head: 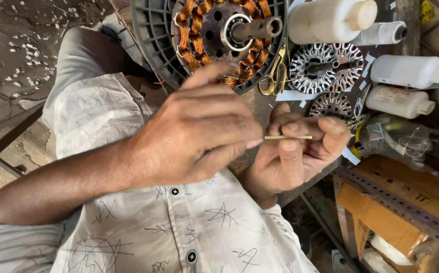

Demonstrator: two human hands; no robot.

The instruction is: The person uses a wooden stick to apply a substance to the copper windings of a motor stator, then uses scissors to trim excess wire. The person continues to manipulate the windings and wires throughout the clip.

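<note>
Left hand (199,129): grip pressed together, fingertips pinching one end of a thin pale strip (288,137); right hand (300,146): fingers curled, thumb and forefinger pinching the strip's other end; strip held level between both hands, above the lap, just below the copper-wound motor stator (219,35); three white plastic bottles (409,71) lie on the cluttered tabletop (260,108), contents not visible; yellow-handled scissors (276,73) beside the stator

Behind the hands lies the wound stator (219,35), scissors (275,76) just right, bottles (406,71) farther right.
</note>
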